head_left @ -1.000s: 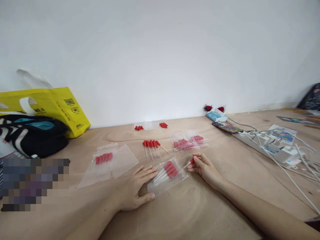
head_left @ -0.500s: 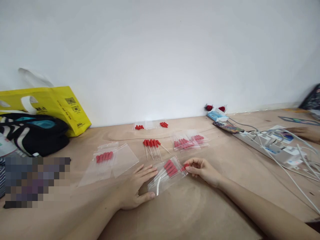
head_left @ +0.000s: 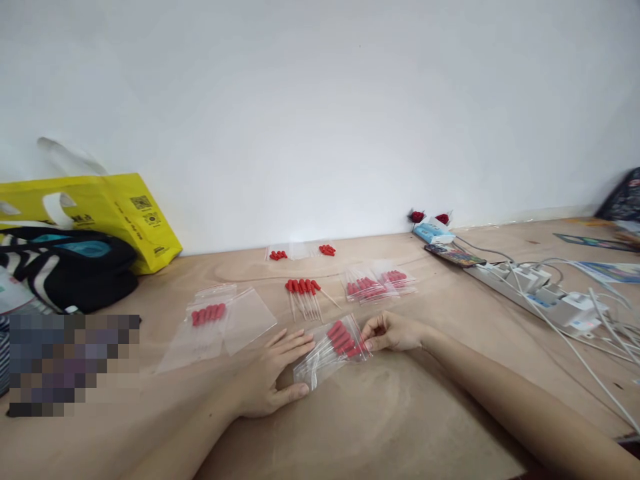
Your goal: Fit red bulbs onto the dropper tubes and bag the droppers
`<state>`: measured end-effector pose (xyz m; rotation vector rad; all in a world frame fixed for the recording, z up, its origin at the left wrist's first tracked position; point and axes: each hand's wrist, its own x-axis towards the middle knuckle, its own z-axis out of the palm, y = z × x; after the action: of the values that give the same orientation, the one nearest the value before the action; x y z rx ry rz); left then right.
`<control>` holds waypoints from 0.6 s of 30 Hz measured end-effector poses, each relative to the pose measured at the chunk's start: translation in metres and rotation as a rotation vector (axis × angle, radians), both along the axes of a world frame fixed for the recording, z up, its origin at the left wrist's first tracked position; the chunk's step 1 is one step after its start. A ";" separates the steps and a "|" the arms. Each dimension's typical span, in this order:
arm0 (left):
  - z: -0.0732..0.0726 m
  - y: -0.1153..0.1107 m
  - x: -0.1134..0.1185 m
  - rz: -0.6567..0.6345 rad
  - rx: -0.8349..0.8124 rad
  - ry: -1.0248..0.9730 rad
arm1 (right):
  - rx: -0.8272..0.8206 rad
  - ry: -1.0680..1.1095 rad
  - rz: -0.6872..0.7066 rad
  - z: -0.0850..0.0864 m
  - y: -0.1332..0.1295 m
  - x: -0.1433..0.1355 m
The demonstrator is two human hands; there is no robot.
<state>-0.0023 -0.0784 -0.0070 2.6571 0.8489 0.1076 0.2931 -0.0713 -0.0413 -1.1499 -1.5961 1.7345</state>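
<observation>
A clear zip bag (head_left: 320, 363) lies on the table between my hands, holding several droppers (head_left: 340, 335) with red bulbs and thin clear stems. My left hand (head_left: 273, 377) rests at the bag's left end, fingers spread, fingertips and thumb along its edge. At the bag's right end, my right hand (head_left: 393, 332) has thumb and fingers closed on the red bulb of one dropper (head_left: 361, 348), most of which is inside the bag. Beyond the bag, several loose droppers (head_left: 302, 288) lie side by side on the bare tabletop.
Filled bags (head_left: 367, 285) lie back right, and another bag of droppers (head_left: 209, 315) sits left beside a flat bag (head_left: 253, 320). Loose red bulbs (head_left: 279, 255) lie near the wall. A power strip (head_left: 545, 297) with cables stands right; a yellow bag (head_left: 150, 233) stands left.
My right hand has moved slightly left, sliding the dropper deeper into the bag. My left hand stays put. Another person's hand at the far right has gone out of view.
</observation>
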 end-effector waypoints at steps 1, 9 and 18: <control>0.001 0.000 0.000 -0.006 -0.002 0.010 | -0.014 -0.047 0.036 0.002 0.002 0.001; 0.000 0.000 0.000 -0.014 0.001 -0.005 | -0.062 -0.183 0.156 0.008 0.004 0.003; 0.000 -0.001 0.001 0.005 -0.028 -0.049 | -0.030 -0.221 0.178 0.010 0.001 -0.001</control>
<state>-0.0017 -0.0790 -0.0067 2.6154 0.8354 0.1596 0.2926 -0.0701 -0.0314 -1.2851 -1.8594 1.7981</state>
